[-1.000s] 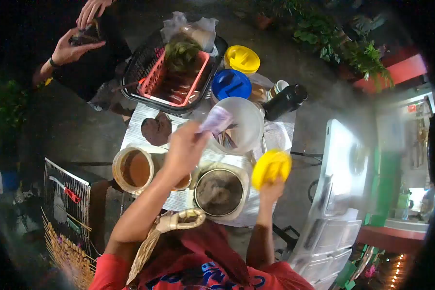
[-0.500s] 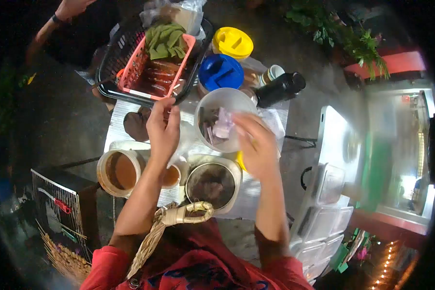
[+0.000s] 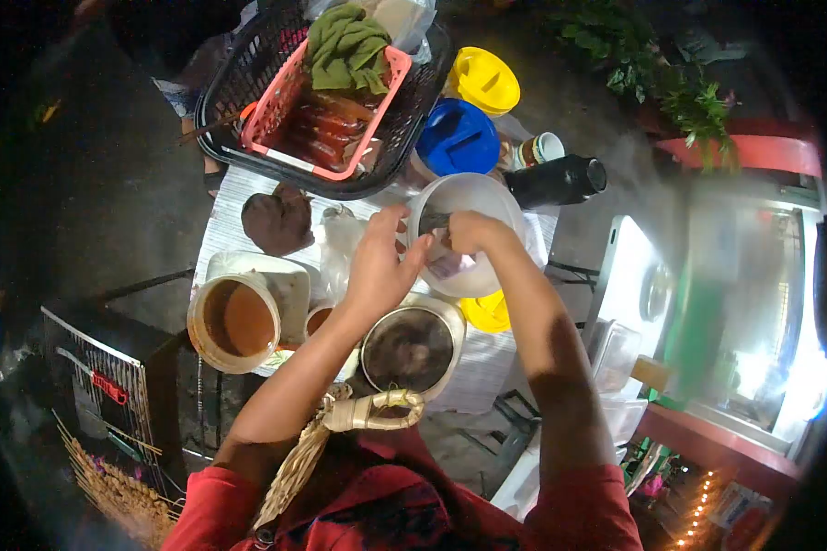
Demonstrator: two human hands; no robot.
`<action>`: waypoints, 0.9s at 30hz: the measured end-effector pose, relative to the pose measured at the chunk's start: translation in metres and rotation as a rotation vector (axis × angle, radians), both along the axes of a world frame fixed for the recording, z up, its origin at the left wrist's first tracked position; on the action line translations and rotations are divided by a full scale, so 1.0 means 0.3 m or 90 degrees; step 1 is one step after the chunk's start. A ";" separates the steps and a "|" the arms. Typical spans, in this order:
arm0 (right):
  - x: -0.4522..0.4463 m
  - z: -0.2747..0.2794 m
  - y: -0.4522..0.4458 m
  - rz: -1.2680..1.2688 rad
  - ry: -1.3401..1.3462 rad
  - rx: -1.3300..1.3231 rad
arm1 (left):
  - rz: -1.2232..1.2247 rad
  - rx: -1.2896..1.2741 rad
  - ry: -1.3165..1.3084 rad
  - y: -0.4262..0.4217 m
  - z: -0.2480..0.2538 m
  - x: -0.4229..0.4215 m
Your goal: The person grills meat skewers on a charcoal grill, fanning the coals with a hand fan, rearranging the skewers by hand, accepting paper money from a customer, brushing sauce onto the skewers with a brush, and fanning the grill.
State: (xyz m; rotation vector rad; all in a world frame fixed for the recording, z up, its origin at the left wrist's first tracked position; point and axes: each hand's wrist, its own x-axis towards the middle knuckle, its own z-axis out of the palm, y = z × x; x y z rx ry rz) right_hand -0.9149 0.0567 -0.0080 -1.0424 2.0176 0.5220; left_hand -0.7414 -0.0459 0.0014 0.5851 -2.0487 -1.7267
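Note:
A translucent white plastic tub (image 3: pixel 510 211) stands in front of me, with flat purplish slips like banknotes (image 3: pixel 450 266) at its bottom. My right hand (image 3: pixel 478 234) reaches inside it, fingers curled together. A dark flat piece (image 3: pixel 435 222) shows by those fingertips, but its kind is unclear. At the tub's left side is my left hand (image 3: pixel 383 262), thumb and fingers apart, with nothing visible in it. Some of its fingers overlap the rim; whether they touch it I cannot tell.
Beyond stands a black basket (image 3: pixel 213 115) holding a pink basket (image 3: pixel 276 83) and green cloth (image 3: pixel 347 50). Blue-lidded (image 3: pixel 458 138) and yellow-lidded (image 3: pixel 485 81) containers and a black bottle (image 3: pixel 560 181) sit right. Nearer are a brown-sauce bucket (image 3: pixel 234 320) and a round dark-filled pot (image 3: pixel 409 349).
My right hand has gone down into the tub, and the purplish slips now lie low inside. My left hand has moved right to the tub's rim. The view has shifted.

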 end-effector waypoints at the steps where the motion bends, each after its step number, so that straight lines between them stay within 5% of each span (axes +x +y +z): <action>1: -0.004 -0.032 0.009 0.009 -0.036 0.021 | 0.006 -0.004 0.029 0.001 -0.005 -0.007; 7: -0.081 -0.369 0.121 -0.059 -0.024 -0.048 | -0.008 0.033 -0.026 0.000 0.012 0.000; 12: -0.076 -0.392 0.091 -0.133 0.070 -0.028 | 0.003 0.035 -0.013 0.005 0.010 0.000; 16: -0.052 -0.339 0.071 0.080 0.018 -0.030 | 0.013 0.034 0.002 0.011 -0.003 -0.005; 19: -0.034 -0.289 0.054 -0.013 -0.125 -0.077 | 0.020 0.001 0.009 0.016 -0.010 -0.009; 20: -0.014 -0.218 0.042 -0.279 -0.141 0.034 | 0.021 0.003 0.011 0.017 -0.014 -0.011; 23: -0.030 -0.266 0.056 -0.647 -0.195 -0.029 | 0.024 0.005 0.013 0.021 -0.025 -0.010; 27: -0.004 -0.254 -0.004 -0.212 -0.049 -0.038 | 0.019 0.002 -0.005 0.029 -0.016 -0.003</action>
